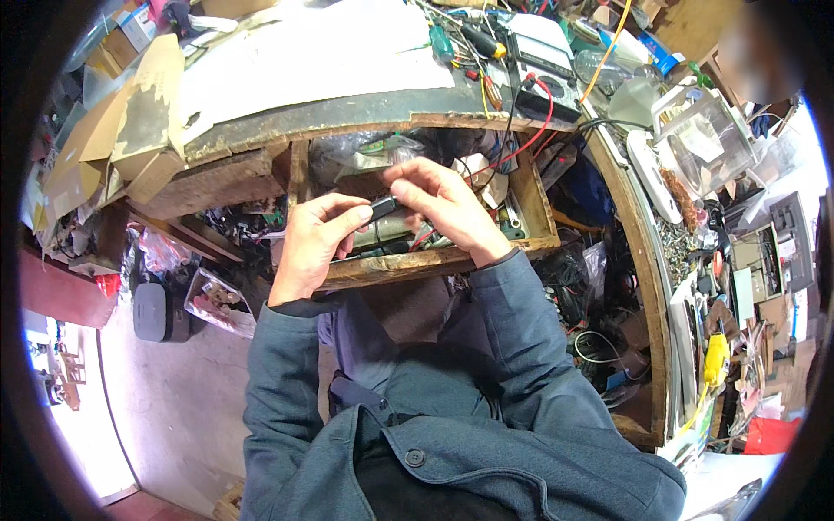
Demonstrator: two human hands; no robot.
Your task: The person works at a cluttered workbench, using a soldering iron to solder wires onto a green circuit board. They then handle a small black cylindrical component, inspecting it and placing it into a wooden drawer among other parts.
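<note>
A small black rectangular piece (382, 207) is held above an open wooden drawer (382, 266). My left hand (318, 233) pinches its left end between thumb and fingers. The thumb of my right hand (445, 201) is at its right end, with the fingers curled over it; whether they grip it firmly is hard to see. A thin dark cord seems to hang below the piece. Beneath my hands, the drawer contains clear plastic bags (343, 156), wires and small parts.
A white sheet (321, 65) covers much of the bench top. To its right are a multimeter (543, 65) with red and black leads, and a yellow-black screwdriver (483, 42). Cardboard (143, 122) stands at left. Clutter and a yellow tool (716, 360) fill the right side.
</note>
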